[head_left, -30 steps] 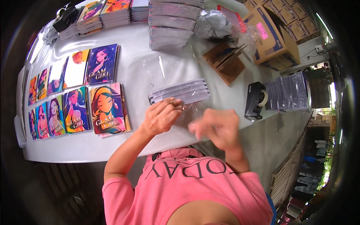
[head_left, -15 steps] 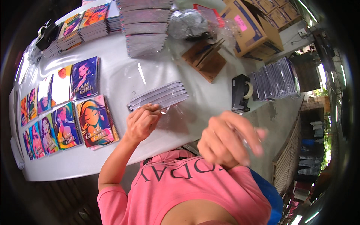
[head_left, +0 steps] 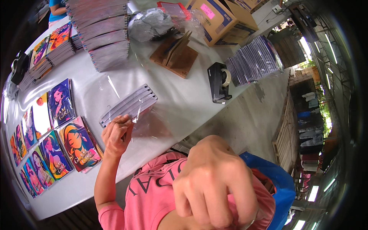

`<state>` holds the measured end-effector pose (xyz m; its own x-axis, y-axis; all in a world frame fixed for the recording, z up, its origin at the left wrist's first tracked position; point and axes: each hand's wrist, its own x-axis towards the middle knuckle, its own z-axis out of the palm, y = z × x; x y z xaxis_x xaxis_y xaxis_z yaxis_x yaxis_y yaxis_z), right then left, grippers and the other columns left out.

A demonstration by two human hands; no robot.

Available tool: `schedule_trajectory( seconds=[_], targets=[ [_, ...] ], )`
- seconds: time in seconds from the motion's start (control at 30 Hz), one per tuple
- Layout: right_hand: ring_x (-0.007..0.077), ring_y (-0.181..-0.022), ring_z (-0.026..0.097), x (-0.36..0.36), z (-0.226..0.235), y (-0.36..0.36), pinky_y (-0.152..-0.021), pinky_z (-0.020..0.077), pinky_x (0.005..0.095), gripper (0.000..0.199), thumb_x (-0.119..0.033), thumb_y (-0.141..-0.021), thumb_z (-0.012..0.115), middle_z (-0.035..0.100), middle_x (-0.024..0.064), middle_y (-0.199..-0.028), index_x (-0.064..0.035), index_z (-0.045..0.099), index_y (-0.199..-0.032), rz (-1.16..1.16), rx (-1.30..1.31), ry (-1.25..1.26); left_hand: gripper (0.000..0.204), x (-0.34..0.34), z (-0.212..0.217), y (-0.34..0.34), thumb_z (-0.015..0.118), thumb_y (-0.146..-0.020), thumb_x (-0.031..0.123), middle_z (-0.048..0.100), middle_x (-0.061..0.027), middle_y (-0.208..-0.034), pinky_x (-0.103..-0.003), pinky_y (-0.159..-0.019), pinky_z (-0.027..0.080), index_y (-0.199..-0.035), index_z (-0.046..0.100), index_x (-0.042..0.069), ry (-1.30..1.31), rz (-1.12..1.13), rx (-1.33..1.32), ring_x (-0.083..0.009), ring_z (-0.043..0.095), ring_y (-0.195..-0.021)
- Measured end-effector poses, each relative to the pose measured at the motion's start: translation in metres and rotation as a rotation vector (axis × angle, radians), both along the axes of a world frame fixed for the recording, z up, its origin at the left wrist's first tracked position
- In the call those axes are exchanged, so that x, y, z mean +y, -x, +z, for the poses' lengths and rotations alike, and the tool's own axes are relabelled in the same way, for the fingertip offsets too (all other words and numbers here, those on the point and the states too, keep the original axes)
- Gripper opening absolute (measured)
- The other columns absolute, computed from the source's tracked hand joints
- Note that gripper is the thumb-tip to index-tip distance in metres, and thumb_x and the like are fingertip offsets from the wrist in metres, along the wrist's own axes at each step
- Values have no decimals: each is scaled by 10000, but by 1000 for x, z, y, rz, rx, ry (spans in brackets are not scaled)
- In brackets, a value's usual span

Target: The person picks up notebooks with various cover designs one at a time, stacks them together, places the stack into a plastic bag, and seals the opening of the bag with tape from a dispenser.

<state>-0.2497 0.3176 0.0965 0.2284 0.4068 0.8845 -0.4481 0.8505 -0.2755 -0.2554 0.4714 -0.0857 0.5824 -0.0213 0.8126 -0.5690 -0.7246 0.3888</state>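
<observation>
My left hand pinches the near edge of a short stack of spiral notebooks in clear plastic wrap, which lies on the white table. Loose clear film spreads from the stack beside the fingers. Raised close in front of my chest, my right hand has its fingers curled downward; the fingertips and whatever they might hold are hidden. A black tape dispenser with a pale roll stands at the table's right edge, apart from both hands.
Rows of colourful notebooks lie at left. Tall notebook stacks rise behind. Far off are crumpled plastic, a brown wooden stand and a cardboard carton. A wrapped notebook row stands beyond the dispenser. Another person's blue sleeve shows far left.
My right hand has risen toward the camera, and its fingers now curl downward. The view has turned, shifting the table leftward. My left hand keeps its hold on the wrapped stack.
</observation>
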Motion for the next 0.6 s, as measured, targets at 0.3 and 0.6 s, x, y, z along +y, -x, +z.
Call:
schedule_trajectory(
  seconds=[0.3,0.6],
  targets=[
    [115,-430,471,-9,-3,-4,-380,259,272,249,-222,-863,636,591,65,-651,-33,645,-701,-130,-108,13,198,-1,-2,-1,751,-659,-24,666,-83,-769,-313,-729,552,-696,568,42,5,15,9,-210,659,-715],
    [152,-472,539,-21,-33,-20,-413,352,296,169,-168,-833,648,605,63,-636,-56,659,-707,-506,-279,428,115,5,-6,0,649,-737,8,658,-69,-827,-290,-748,544,-726,542,49,-59,-35,-35,-192,649,-760]
  ],
)
